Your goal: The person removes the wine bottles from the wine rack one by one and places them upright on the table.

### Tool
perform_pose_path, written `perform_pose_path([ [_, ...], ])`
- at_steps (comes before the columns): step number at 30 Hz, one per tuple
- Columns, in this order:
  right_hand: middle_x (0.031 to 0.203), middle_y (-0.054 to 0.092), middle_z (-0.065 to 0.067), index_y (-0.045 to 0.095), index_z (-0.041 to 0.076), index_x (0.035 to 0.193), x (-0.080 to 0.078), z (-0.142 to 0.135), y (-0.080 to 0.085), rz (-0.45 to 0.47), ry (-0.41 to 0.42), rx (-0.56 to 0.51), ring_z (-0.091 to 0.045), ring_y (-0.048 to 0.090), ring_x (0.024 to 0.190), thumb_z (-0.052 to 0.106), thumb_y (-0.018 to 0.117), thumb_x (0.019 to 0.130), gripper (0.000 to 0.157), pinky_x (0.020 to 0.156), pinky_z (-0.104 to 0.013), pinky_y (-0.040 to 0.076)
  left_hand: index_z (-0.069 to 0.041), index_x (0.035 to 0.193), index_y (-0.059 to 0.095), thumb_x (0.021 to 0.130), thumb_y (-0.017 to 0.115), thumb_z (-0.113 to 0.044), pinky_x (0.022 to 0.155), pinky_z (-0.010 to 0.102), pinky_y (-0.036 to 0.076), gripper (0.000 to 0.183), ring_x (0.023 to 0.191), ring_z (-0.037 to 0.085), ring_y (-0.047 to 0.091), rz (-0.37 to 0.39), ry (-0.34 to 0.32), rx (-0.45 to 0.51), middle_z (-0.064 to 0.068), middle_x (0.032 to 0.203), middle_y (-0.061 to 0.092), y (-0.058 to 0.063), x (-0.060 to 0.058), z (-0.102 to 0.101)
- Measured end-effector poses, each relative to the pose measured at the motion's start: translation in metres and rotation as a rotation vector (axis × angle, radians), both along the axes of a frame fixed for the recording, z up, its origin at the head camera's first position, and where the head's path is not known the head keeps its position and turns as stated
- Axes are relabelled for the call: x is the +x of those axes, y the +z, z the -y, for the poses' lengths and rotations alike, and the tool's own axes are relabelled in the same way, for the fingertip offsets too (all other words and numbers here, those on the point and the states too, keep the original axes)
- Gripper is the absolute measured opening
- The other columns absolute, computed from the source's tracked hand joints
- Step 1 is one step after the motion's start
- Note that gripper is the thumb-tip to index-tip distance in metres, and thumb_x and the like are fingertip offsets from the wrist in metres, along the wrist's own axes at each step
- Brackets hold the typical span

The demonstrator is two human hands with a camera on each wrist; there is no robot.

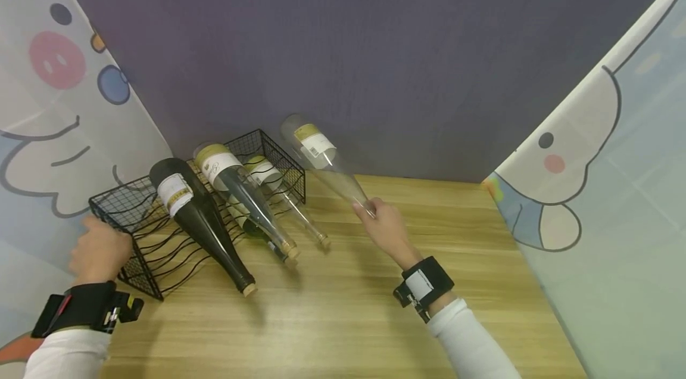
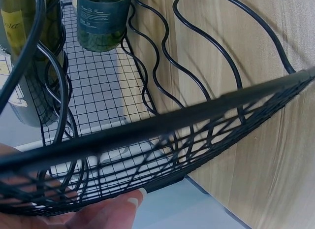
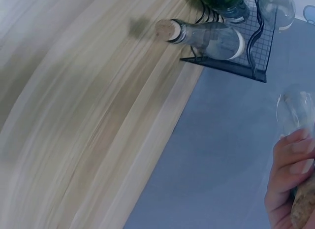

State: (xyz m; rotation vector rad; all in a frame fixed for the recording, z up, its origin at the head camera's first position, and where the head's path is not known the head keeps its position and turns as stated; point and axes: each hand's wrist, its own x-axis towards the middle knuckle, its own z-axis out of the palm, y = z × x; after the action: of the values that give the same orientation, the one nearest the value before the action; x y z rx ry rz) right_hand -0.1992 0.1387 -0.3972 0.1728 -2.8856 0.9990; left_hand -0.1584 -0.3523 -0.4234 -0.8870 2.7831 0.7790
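Right hand (image 1: 383, 227) grips the bottle (image 1: 317, 145), apparently light, rigid, slick, breakable, best held by its neck (image 1: 351, 187); left hand (image 1: 100, 251) grips the rack (image 1: 285, 168).

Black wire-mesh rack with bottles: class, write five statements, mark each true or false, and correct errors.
The right grip holds a clear glass bottle with a white-and-gold label by its neck. True.
The left grip rests on the wooden tabletop. False: it grasps one end of the black wire-mesh rack.
Every bottle in the rack is clear. False: a dark, white-labelled glass bottle lies there.
The clear glass bottle nearest the rack's right end is corked. True.
The held bottle is outside the rack. True.
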Motion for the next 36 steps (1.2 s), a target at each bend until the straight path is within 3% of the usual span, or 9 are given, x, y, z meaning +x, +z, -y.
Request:
perform_pose_path([
  [13,0.081,0.066,-0.009,0.066,0.0,0.117,0.002,-0.025,-0.007,0.016,-0.056,-0.013,-0.017,0.056,0.066,0.046,0.055,0.098,0.05,0.06,-0.029,0.044,0.023,0.141,0.003,0.093,0.035,-0.015,0.073,0.066,0.041,0.069,0.095,0.068,0.045,-0.01,-0.003,-0.006,0.055,0.109,0.04,-0.001,0.001,0.0],
  [22,0.068,0.054,-0.004,0.067,-0.001,0.109,0.003,-0.044,-0.004,0.011,-0.072,-0.012,-0.015,0.045,0.055,0.042,0.055,0.099,0.045,0.05,-0.028,0.035,0.023,0.141,0.003,0.094,0.036,-0.015,0.074,0.067,0.04,0.069,0.097,0.069,0.043,-0.018,-0.004,0.003,0.056,0.113,0.038,-0.001,0.001,0.0],
  [36,0.076,0.061,-0.011,0.065,-0.004,0.112,0.004,-0.076,-0.002,0.011,-0.118,0.033,-0.02,0.052,0.063,0.043,0.051,0.101,0.05,0.056,-0.029,0.039,0.022,0.142,0.002,0.094,0.036,-0.014,0.072,0.065,0.04,0.069,0.092,0.067,0.046,-0.022,-0.004,0.006,0.053,0.107,0.04,0.0,0.0,0.001],
])
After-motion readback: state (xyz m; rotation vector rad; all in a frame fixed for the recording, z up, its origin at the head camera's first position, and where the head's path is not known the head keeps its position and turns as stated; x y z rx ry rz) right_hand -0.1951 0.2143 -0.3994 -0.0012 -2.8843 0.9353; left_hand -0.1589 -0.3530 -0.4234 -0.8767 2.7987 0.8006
